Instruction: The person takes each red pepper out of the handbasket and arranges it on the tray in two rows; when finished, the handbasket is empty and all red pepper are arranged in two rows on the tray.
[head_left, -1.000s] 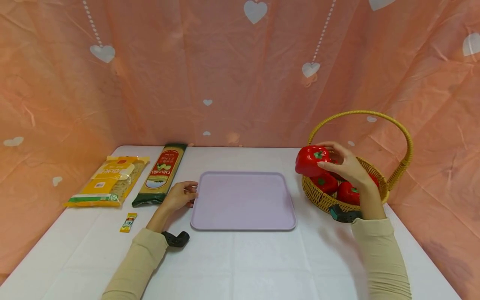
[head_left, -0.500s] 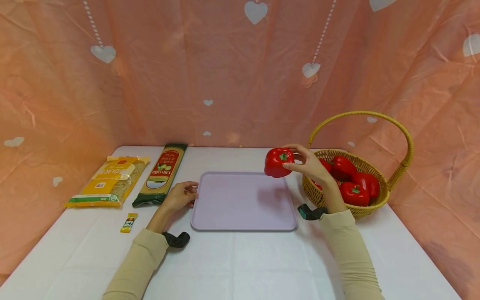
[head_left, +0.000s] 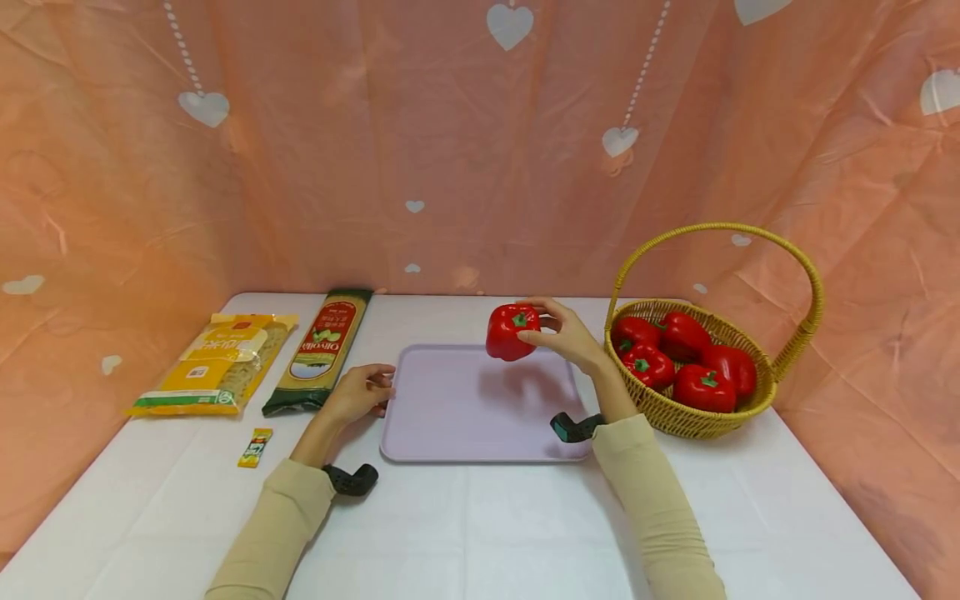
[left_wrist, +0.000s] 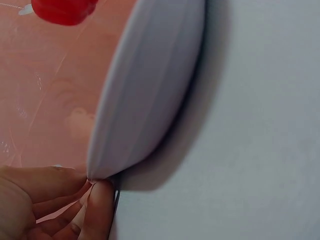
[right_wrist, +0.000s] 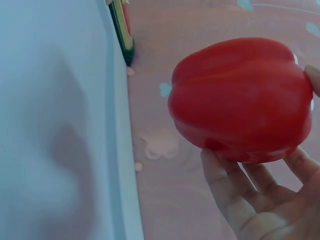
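My right hand (head_left: 566,333) grips a shiny red bell pepper (head_left: 510,332) with a green stem and holds it above the lilac tray (head_left: 465,417). The fingers curl along one side of the pepper (right_wrist: 240,100) in the right wrist view, the thumb opposite. A shadow falls on the tray below. On the tray's left side, my left hand (head_left: 360,393) pinches the rim between thumb and forefinger; the left wrist view gives this pinch at the tray edge (left_wrist: 145,95) close up.
A wicker basket (head_left: 690,425) with a tall hoop handle and several red peppers stands right of the tray. To the left lie a yellow food bag (head_left: 217,362), a green-and-red pasta packet (head_left: 322,350) and a small yellow sachet (head_left: 255,447). Behind hangs a pink curtain (head_left: 450,150).
My right hand has carried the pepper leftward from over the basket to above the tray, bringing the basket's other peppers into view. My left hand has stayed at the tray's edge.
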